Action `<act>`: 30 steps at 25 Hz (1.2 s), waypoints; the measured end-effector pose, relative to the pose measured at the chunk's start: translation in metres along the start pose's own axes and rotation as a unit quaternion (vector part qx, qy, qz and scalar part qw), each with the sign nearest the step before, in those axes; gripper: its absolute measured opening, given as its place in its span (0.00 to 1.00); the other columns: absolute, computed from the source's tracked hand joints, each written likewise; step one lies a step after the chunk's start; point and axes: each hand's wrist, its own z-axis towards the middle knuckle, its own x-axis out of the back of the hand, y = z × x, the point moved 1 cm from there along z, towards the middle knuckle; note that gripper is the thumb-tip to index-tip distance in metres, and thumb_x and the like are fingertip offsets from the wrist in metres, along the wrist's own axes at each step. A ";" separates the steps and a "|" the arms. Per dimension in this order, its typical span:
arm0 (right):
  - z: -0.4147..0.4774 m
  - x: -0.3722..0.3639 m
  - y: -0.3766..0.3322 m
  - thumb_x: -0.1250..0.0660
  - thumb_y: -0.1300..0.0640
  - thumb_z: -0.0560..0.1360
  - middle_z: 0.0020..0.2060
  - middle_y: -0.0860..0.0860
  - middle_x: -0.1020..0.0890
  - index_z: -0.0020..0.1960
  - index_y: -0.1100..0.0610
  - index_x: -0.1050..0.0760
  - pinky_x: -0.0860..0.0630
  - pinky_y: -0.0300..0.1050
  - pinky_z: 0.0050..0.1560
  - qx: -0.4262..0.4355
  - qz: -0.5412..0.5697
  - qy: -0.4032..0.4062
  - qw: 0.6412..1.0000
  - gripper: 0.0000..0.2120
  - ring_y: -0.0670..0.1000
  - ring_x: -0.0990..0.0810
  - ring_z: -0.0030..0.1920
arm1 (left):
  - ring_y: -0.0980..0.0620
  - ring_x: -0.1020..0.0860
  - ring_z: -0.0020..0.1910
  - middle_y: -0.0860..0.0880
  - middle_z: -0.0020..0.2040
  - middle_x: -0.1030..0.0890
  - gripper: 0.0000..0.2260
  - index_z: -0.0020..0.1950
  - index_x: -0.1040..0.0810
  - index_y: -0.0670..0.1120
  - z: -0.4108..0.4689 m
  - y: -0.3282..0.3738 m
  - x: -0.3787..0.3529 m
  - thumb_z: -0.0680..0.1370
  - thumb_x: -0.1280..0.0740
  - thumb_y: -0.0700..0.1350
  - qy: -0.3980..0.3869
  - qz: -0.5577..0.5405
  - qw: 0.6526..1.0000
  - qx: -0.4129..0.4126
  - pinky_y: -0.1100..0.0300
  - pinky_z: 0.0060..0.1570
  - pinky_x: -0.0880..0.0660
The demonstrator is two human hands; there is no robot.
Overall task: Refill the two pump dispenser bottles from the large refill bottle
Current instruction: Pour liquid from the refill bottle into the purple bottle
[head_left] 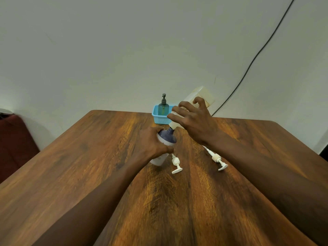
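Note:
My left hand (152, 144) grips a white dispenser bottle with a dark blue shoulder (167, 137), which stands with its pump off in the middle of the table. My right hand (193, 119) holds the large pale refill bottle (198, 96) tipped mouth-down, its neck touching the dispenser's open neck. Two white pump heads lie on the table: one (176, 164) just right of the dispenser, the other (217, 159) under my right forearm. A teal pump bottle (163, 107) with a dark pump stands in the blue basket (159, 118).
The blue basket sits at the far edge of the wooden table (106, 157), against the white wall. A black cable (257, 54) runs down the wall at the right. A dark red seat (14, 139) is at the left.

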 end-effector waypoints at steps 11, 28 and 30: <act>0.003 0.003 -0.003 0.26 0.64 0.73 0.69 0.52 0.22 0.70 0.50 0.26 0.33 0.61 0.63 0.003 0.001 0.015 1.000 0.28 0.59 0.25 0.69 | 0.56 0.23 0.46 0.50 0.52 0.16 0.29 0.62 0.18 0.47 -0.002 -0.002 0.000 0.64 0.18 0.54 0.010 -0.018 1.000 -0.002 0.72 0.42 0.31; -0.060 -0.078 0.005 0.16 0.44 0.62 0.66 0.51 0.21 0.71 0.51 0.27 0.24 0.37 0.47 -0.367 0.483 -0.097 0.789 0.41 0.48 0.23 0.58 | 0.73 0.27 0.42 0.66 0.48 0.26 0.34 0.62 0.24 0.58 -0.007 -0.013 0.002 0.58 0.20 0.62 0.058 -0.059 0.996 0.037 0.76 0.38 0.33; -0.064 -0.085 0.007 0.17 0.44 0.63 0.66 0.51 0.21 0.71 0.50 0.28 0.25 0.35 0.44 -0.381 0.498 -0.094 0.773 0.40 0.47 0.23 0.56 | 0.72 0.27 0.42 0.64 0.48 0.25 0.35 0.64 0.22 0.55 -0.006 -0.015 -0.001 0.59 0.19 0.60 0.049 -0.059 0.996 0.043 0.75 0.38 0.33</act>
